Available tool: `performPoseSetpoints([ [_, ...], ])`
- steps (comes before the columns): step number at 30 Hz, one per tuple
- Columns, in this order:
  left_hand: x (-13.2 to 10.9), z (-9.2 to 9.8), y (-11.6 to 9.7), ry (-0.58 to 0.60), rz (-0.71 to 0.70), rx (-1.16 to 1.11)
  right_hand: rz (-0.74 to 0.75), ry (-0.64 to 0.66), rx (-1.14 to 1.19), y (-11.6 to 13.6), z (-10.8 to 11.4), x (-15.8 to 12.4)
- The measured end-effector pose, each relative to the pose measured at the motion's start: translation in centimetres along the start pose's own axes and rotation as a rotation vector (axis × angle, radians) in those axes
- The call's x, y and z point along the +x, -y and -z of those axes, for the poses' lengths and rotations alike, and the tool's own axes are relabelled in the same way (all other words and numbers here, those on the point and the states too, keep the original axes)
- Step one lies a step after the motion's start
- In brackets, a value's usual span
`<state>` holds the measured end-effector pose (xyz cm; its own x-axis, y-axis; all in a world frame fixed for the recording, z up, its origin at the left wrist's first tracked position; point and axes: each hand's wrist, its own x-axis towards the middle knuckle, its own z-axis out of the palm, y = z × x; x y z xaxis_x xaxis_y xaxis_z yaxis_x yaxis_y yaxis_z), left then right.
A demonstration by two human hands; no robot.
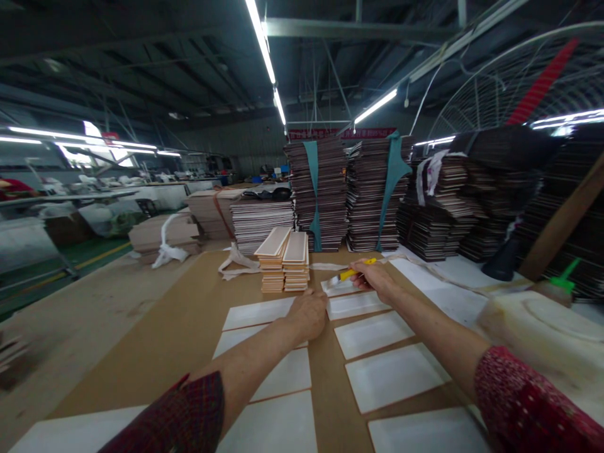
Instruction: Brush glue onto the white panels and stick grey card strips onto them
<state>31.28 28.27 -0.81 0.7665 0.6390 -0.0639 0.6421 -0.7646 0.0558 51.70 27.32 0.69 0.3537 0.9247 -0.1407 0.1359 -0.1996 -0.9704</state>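
Large workshop; tall stacks of dark brown sheets (325,195) behind counter (108,308) partly covered with flat brown board (165,333). Right hand (375,280) pinches yellow-handled flat paintbrush (348,274), bristles at farthest white rectangular panel (344,290) in right column. Left hand (309,314) near inner end of same panel, fingers mostly hidden; cannot tell if spread or pinching. Other white rectangular panels (372,333) in two columns on board. Two small stacks of beige, pale-edged panels (296,248) beyond left column.
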Motion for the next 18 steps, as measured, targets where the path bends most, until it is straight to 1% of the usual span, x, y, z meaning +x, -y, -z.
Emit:
performPoseSetpoints([
  [5,0.1,-0.2,0.1,0.001,0.001,0.007,-0.017,-0.007,-0.030,-0.3,-0.6,0.7],
  [12,0.1,-0.2,0.2,0.003,-0.015,-0.001,-0.007,-0.055,-0.086,0.6,0.3,1.3],
  [18,0.2,-0.3,0.3,0.005,-0.006,-0.003,-0.001,-0.023,-0.095,0.1,0.2,1.4],
])
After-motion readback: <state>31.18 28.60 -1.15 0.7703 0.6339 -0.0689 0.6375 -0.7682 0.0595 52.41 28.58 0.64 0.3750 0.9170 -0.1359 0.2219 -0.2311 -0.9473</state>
